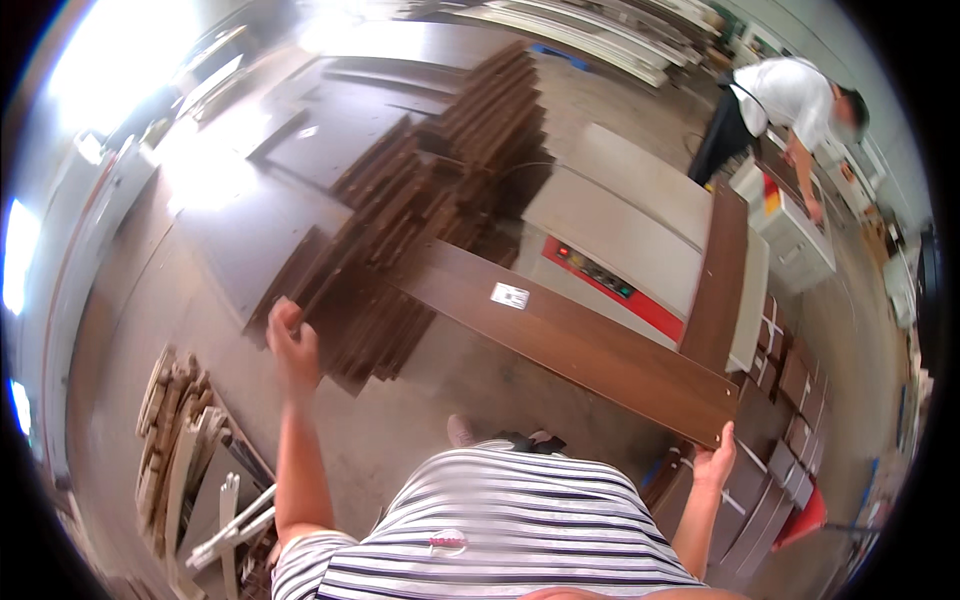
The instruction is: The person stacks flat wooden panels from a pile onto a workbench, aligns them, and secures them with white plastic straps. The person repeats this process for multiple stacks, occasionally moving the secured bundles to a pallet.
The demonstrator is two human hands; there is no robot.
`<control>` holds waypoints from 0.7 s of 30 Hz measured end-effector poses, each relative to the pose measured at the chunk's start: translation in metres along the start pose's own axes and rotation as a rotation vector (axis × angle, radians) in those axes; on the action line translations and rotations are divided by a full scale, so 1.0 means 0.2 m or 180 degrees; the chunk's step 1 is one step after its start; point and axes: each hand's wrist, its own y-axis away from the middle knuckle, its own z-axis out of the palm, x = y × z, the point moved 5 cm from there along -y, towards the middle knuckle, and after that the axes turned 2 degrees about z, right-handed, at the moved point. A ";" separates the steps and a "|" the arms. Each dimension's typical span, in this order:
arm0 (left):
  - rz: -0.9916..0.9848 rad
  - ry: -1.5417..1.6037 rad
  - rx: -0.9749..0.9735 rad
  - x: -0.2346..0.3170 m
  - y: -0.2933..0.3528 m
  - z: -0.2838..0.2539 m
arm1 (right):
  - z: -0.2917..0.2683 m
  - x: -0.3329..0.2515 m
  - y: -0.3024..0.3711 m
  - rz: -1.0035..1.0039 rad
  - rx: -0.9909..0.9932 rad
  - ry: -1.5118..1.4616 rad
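Observation:
A long brown board (560,335) with a small white label (510,295) slants across the middle. My right hand (713,464) grips its near right end, fingers at the edge and corner. The board's far left end lies against a stack of dark brown panels (440,165). My left hand (292,340) is raised beside the near left corner of that stack, apart from the board. Its fingers are loosely curled and slightly blurred, with nothing seen in them; whether it touches the stack I cannot tell.
Beyond the board stands a grey machine (620,215) with a red control strip (610,280); another brown board (718,270) lies across its right side. Scrap strips (180,440) fill the lower left, strapped bundles (770,440) the right. A co-worker (785,95) bends over a white machine (790,235).

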 end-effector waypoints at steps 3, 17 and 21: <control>-0.1700 0.2461 -0.1481 0.14 0.56 0.65 | 0.04 -0.07 0.06 -0.0212 -0.0017 0.0027; -0.2844 0.3043 -0.3610 0.81 1.24 1.93 | -0.68 -0.10 0.20 0.0278 -0.0021 0.0094; -0.3358 0.3433 -0.3620 1.26 1.06 2.25 | -0.70 0.09 0.33 0.0880 -0.0169 -0.0741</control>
